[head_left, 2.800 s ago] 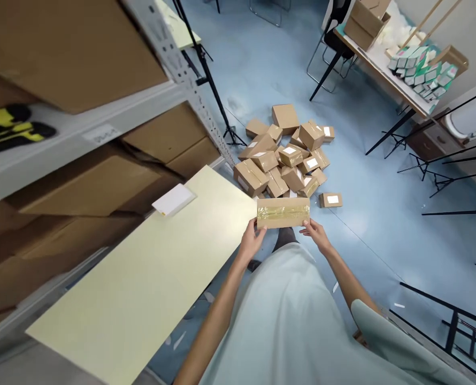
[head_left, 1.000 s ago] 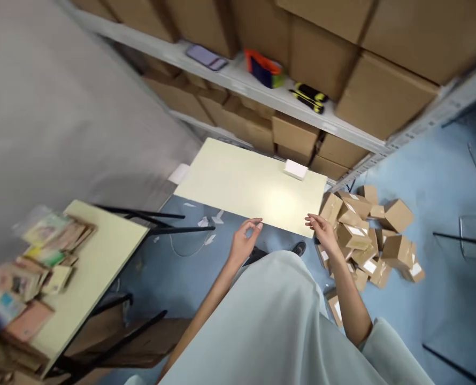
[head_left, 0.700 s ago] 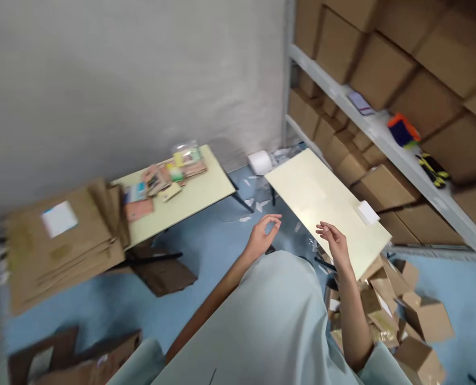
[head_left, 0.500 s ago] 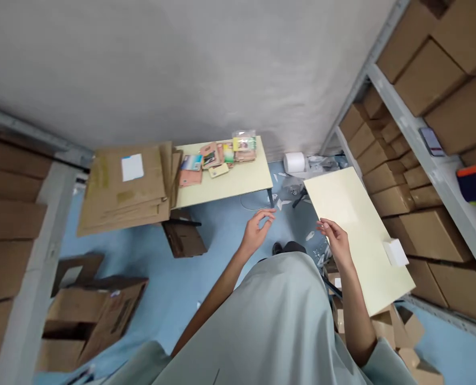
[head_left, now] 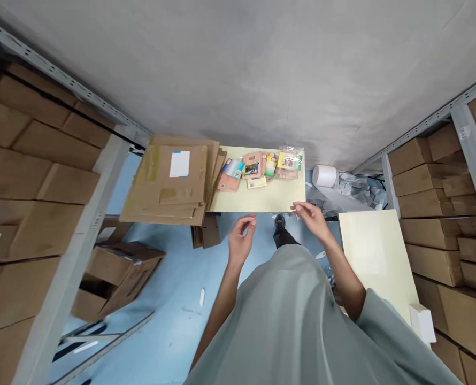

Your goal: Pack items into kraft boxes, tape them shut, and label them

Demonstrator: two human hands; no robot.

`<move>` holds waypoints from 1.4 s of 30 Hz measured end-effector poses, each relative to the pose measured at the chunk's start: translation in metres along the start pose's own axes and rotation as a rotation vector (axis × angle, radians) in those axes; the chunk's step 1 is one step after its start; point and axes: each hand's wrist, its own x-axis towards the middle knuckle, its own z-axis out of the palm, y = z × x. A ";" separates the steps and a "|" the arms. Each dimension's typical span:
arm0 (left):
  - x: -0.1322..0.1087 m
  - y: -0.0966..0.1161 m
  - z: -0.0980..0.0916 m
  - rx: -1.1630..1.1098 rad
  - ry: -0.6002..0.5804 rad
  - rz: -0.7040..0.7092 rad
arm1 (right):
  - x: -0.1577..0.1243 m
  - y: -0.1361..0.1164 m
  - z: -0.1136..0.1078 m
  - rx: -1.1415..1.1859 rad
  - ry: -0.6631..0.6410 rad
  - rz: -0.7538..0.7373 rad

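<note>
My left hand (head_left: pixel 241 240) hangs in the air just short of the pale yellow table (head_left: pixel 238 202), its fingers loosely curved and holding nothing. Over the front right edge of that table is my right hand (head_left: pixel 311 218), fingers bent and spread, also bare; whether it touches the edge I cannot tell. Along the table's back lie small booklets: a blue-and-pink one (head_left: pixel 233 168), one with a dark picture (head_left: pixel 252 166), and a clear-bagged yellow-green pack (head_left: pixel 290 160). A small cream box (head_left: pixel 256 183) lies in front of them.
Flattened cardboard boxes (head_left: pixel 187 187) cover the table's left end. A white roll (head_left: pixel 324 175) and crumpled wrapping (head_left: pixel 358 190) lie to its right. A second table (head_left: pixel 376 251) bears a white box (head_left: pixel 422 323). Carton-filled shelves flank both sides; open cartons (head_left: pixel 117 272) stand on the floor.
My view has swung right to left, so the booklet table now lies straight ahead and nearer. Both hands have come closer to its front edge, still holding nothing.
</note>
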 end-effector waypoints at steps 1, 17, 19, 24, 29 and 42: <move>0.017 0.003 0.000 0.006 0.000 0.006 | 0.019 -0.004 0.006 0.008 -0.025 0.003; 0.193 -0.023 -0.028 0.014 -0.077 -0.125 | 0.222 0.037 0.091 -0.102 -0.127 0.291; 0.210 -0.039 -0.028 0.007 -0.126 -0.141 | 0.233 0.043 0.101 -0.146 -0.082 0.321; 0.257 -0.083 -0.020 0.029 -0.238 -0.210 | 0.254 0.055 0.130 -0.333 0.003 0.356; 0.295 -0.116 -0.010 0.134 -0.376 -0.282 | 0.273 0.066 0.157 -0.581 0.084 0.412; 0.288 -0.144 -0.022 0.050 -0.502 -0.252 | 0.275 0.074 0.188 -0.662 0.248 0.486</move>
